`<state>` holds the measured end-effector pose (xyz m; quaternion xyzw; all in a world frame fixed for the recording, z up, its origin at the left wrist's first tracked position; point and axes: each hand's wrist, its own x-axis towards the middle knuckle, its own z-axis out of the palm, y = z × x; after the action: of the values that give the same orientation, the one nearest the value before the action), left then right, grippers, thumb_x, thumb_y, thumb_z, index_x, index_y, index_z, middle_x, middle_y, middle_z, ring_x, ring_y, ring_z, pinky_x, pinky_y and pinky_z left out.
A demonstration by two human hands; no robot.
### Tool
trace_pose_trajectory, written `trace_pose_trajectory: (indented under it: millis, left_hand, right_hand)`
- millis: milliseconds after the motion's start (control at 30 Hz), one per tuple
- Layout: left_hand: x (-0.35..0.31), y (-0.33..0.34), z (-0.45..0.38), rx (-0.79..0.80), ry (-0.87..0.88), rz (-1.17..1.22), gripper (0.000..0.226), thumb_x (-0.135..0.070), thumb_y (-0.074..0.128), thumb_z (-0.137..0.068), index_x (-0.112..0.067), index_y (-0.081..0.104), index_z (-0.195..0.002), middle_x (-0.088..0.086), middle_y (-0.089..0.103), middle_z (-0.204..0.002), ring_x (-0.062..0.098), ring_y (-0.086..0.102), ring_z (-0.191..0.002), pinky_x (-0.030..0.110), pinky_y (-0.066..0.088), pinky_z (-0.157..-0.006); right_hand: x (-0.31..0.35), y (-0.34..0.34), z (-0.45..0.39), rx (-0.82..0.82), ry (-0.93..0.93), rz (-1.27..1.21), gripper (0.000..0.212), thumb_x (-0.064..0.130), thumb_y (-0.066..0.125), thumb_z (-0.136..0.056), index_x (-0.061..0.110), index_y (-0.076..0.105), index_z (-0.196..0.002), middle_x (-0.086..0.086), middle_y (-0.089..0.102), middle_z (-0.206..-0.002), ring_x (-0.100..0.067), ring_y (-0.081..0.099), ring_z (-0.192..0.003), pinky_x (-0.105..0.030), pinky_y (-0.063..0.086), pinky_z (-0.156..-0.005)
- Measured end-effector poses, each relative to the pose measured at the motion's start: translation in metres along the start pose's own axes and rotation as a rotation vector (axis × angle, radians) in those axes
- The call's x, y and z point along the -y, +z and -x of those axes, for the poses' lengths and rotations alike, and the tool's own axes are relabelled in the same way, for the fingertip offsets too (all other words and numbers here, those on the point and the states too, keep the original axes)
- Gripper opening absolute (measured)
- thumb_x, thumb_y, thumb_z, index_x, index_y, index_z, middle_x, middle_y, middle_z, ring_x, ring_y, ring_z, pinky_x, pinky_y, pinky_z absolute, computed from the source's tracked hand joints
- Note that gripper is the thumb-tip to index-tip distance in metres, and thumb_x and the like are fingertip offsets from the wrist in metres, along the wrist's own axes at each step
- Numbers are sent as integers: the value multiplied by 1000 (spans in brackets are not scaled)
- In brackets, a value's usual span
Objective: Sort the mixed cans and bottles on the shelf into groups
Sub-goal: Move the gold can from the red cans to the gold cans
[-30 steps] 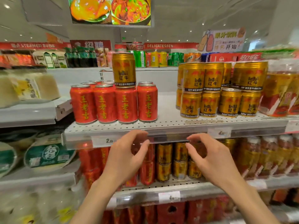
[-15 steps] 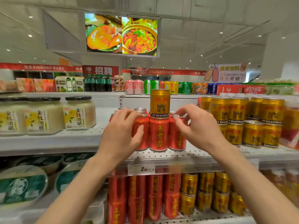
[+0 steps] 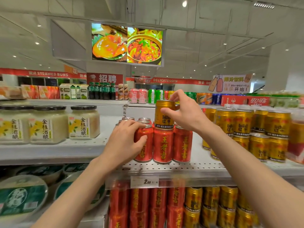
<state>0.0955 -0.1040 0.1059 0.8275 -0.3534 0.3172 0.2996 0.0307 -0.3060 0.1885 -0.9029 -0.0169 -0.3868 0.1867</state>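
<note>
Sorting is under way, not complete. On the shelf (image 3: 189,167) the red cans (image 3: 162,145) stand grouped in a block at centre, and the gold stack (image 3: 256,129) stands grouped to the right, apart from them. One stray gold can (image 3: 163,115) sits on top of the red block, out of its group; it remains to be carried across to the gold stack. The lower shelf shows red and gold cans side by side, blurred; their order cannot be judged.

The stray gold can stands upright, long axis vertical, label facing the camera, its base on a red can's top.

The right hand (image 3: 185,112) has its grip clamped on the gold can, thumb on the front, fingers over the rim. The left hand (image 3: 126,142) grips the leftmost front red can, judged to be steadying the block.
</note>
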Motion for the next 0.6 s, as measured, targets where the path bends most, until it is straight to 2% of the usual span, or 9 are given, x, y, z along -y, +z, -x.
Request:
trace_pose_trajectory:
  millis: [67, 200, 300, 367, 433, 500, 600]
  left_hand:
    - [-1, 0, 0, 8, -13, 22, 44, -45, 56, -87, -23, 67, -124, -5, 66, -120, 16, 55, -118, 43, 45, -107]
    - [-8, -1, 0, 0, -42, 73, 55, -59, 54, -84, -27, 64, -127, -6, 65, -121, 16, 56, -117, 45, 45, -106]
    - [-16, 2, -2, -32, -46, 167, 53, -53, 69, -89, -28, 58, -134, -7, 64, -127, 13, 55, -119, 44, 46, -107]
    - [-24, 5, -1, -49, -38, 252, 63, -52, 73, -87, -29, 51, -141, -8, 62, -132, 10, 56, -121, 40, 48, -107]
    - [-31, 9, 3, -55, -27, 345, 71, -53, 75, -84, -33, 44, -146, -11, 61, -134, 6, 59, -121, 34, 49, -105]
    - [-37, 14, 9, -50, -23, 424, 70, -52, 76, -84, -37, 44, -144, -19, 61, -129, -5, 59, -117, 26, 49, -100]
    - [-43, 23, 21, -25, -1, 510, 59, -48, 79, -84, -41, 52, -135, -22, 65, -123, -1, 64, -109, 31, 55, -95]
  right_hand:
    - [-1, -3, 0, -13, 30, -85, 40, 44, 71, -88, 21, 49, -113, 3, 57, -116, -20, 62, -100, -36, 55, -80]
    - [-6, -7, 6, -115, 77, -231, 40, 44, 74, -87, 20, 51, -108, -1, 59, -119, -18, 65, -96, -35, 56, -79]
    - [-5, -14, 16, -159, 120, -334, 38, 44, 73, -88, 19, 52, -107, 2, 58, -118, -1, 61, -90, -23, 50, -68]
    - [-3, -21, 27, -161, 155, -397, 38, 43, 73, -88, 18, 53, -107, 8, 58, -112, 2, 61, -88, -20, 48, -67]
    - [-2, -24, 44, -158, 184, -467, 37, 43, 74, -87, 18, 53, -105, 12, 61, -107, -3, 67, -87, -26, 55, -73]
    - [-3, -24, 62, -155, 210, -541, 36, 43, 77, -84, 20, 54, -100, 9, 68, -100, -10, 72, -85, -36, 60, -78]
    - [-11, -17, 90, -126, 268, -601, 37, 46, 79, -80, 23, 55, -97, 5, 71, -99, -12, 74, -84, -43, 61, -82]
